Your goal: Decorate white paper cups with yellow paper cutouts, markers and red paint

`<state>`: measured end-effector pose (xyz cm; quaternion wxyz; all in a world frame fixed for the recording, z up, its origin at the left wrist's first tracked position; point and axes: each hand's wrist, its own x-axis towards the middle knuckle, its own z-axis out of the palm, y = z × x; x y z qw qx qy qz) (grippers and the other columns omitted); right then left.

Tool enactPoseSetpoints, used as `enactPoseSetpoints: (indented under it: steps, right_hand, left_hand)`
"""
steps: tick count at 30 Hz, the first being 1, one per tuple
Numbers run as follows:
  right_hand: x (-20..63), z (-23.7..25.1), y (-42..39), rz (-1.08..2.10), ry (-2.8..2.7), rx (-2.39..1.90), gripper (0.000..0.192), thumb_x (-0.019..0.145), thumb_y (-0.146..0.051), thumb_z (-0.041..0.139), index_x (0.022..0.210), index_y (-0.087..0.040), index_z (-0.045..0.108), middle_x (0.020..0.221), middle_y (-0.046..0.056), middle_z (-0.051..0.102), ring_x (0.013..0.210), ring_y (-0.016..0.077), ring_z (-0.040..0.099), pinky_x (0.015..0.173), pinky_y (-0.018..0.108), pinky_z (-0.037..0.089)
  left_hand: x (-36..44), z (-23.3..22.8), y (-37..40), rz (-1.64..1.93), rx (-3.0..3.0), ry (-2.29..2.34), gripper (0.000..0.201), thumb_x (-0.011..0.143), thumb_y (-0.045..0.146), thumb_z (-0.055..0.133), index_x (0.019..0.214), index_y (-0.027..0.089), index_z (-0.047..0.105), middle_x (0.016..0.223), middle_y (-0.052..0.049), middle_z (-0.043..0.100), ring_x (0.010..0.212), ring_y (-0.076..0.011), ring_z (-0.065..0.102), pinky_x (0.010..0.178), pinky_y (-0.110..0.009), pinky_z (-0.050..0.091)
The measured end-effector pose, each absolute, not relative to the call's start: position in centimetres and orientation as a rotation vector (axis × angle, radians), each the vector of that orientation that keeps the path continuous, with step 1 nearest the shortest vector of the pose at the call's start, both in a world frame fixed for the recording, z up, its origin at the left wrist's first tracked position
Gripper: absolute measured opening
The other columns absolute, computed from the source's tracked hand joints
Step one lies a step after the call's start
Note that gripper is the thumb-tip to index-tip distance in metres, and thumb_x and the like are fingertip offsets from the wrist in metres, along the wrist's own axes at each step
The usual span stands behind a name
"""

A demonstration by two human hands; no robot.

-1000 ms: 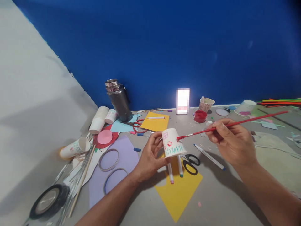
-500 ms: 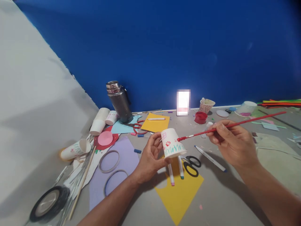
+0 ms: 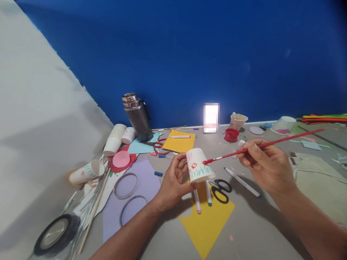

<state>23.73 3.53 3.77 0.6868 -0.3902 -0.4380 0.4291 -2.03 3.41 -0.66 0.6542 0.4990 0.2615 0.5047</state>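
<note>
My left hand [image 3: 175,180] grips a white paper cup [image 3: 197,159], held tilted and bottom up above the table. The cup carries a pink window drawing, red blotches and green grass-like strokes near its rim. In my right hand [image 3: 264,164] is a red paintbrush [image 3: 284,138], pinched by the fingers. Its red-coated bristles touch the cup's right side. Below the cup lie yellow paper [image 3: 206,227], two white markers and black-handled scissors [image 3: 222,191]. A blue-tipped marker [image 3: 242,182] rests below my right hand.
Behind stands an open jar of red paint [image 3: 231,135] beside a patterned cup [image 3: 238,122]. On the left are a dark steel flask [image 3: 138,119], stacked paper cups [image 3: 114,140], purple paper [image 3: 146,180], tape rings and a black tape roll [image 3: 55,234]. A blue wall closes off the back.
My right hand has shifted slightly left, and the brush tip has moved slightly left and down on the cup. The left hand and cup have hardly moved.
</note>
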Motion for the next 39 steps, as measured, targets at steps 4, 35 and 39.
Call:
enactPoseSetpoints:
  steps: [4,35,39]
  right_hand:
    - [23.58,3.92,3.52,0.957,-0.971,-0.864,0.031,0.075,-0.050,0.091,0.077,-0.024,0.075,0.075,0.003,0.074,0.057,0.0119,0.056,0.047,0.024,0.042]
    - [23.77,3.85,3.69,0.956,-1.013,-0.860,0.031,0.078,-0.050,0.090,0.079,-0.023,0.075,0.070,0.003,0.072,0.052,0.0108,0.054,0.047,0.025,0.042]
    - [23.79,3.93,3.67,0.933,-1.012,-0.838,0.030,0.080,-0.049,0.088,0.079,-0.023,0.074,0.073,0.003,0.073,0.054,0.0119,0.054,0.047,0.026,0.041]
  left_hand:
    - [-2.15,-0.83,3.46,1.137,1.140,0.597,0.077,0.068,0.024,0.096,0.132,0.031,0.053,0.144,-0.009,0.059,0.141,-0.0305,0.052,0.121,-0.048,0.037]
    - [-2.01,-0.70,3.35,1.115,1.126,0.545,0.077,0.069,0.019,0.096,0.133,0.031,0.055,0.147,-0.009,0.059,0.142,-0.0301,0.052,0.120,-0.047,0.039]
    - [-2.02,-0.54,3.32,1.099,1.125,0.547,0.077,0.068,0.019,0.096,0.132,0.031,0.056,0.148,-0.009,0.058,0.143,-0.0304,0.052,0.121,-0.048,0.038]
